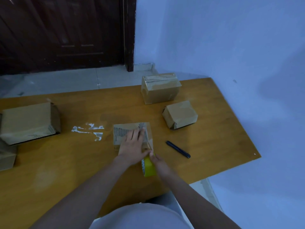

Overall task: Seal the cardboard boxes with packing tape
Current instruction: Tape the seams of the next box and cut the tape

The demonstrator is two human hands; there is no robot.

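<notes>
A small cardboard box (122, 132) lies in the middle of the wooden table (66, 162). My left hand (133, 144) presses flat on its top with straight fingers. A strip of clear tape runs from the box's right side down to a yellow tape roll (148, 167) just in front of it. My right hand (160, 164) grips that roll from the right. Three more cardboard boxes stand around: a large one (160, 90) at the back, a smaller one (180, 114) to the right, and a big one (29, 123) at the left.
A black pen (178, 149) lies right of the small box. Torn tape scraps (89, 130) stick to the table left of it. Another box (7, 157) sits at the far left edge. A dark door and a blue wall stand behind.
</notes>
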